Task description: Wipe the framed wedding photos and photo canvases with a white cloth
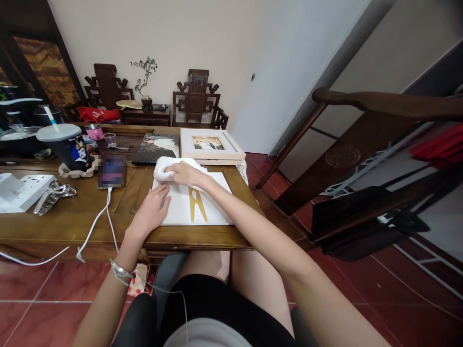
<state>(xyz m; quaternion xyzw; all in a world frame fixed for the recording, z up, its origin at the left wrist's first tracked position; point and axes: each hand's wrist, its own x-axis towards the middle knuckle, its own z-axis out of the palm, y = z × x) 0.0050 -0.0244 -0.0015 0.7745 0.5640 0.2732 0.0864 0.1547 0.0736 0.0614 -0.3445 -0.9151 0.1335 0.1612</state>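
A white board (177,207) with a gold clothespin-like shape (195,205) on it lies at the front of the wooden table. My right hand (184,173) is closed on a folded white cloth (162,166), pressed to the board's far left part. The cloth and my right arm cover some of the board. My left hand (156,206) rests flat over the board's left edge, its fingers stretched out below the cloth.
Behind the cloth are a framed picture (227,151) and a dark picture panel (155,148). To the left are a lidded cup with a straw (74,154), a phone (112,172) on a white cable (96,222), and a white power strip (29,193). A wooden chair (307,164) stands right.
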